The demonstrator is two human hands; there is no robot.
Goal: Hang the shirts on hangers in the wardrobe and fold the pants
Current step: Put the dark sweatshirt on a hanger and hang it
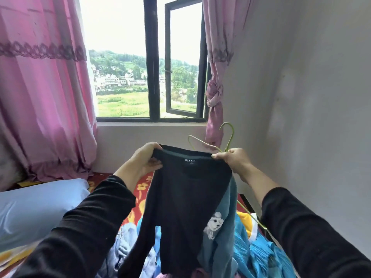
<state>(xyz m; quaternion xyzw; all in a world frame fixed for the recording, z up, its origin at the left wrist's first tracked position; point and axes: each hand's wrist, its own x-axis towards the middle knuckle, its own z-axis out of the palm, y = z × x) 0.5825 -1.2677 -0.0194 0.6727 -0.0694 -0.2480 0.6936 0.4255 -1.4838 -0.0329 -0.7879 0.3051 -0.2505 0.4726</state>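
We are in a home bedroom: a bed (144, 189) with a red flowered cover carries a pale blue pillow (38, 209) and a heap of clothes (259, 255), and pink curtains (42, 93) frame a black-framed window (151, 77) overlooking fields and houses.

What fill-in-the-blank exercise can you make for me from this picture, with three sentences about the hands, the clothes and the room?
1. The left hand and the right hand hold up a shirt whose colour is ____.
2. The right hand also grips a thin green wire ____.
3. The pillow on the left is light ____.
Missing words: black; hanger; blue.
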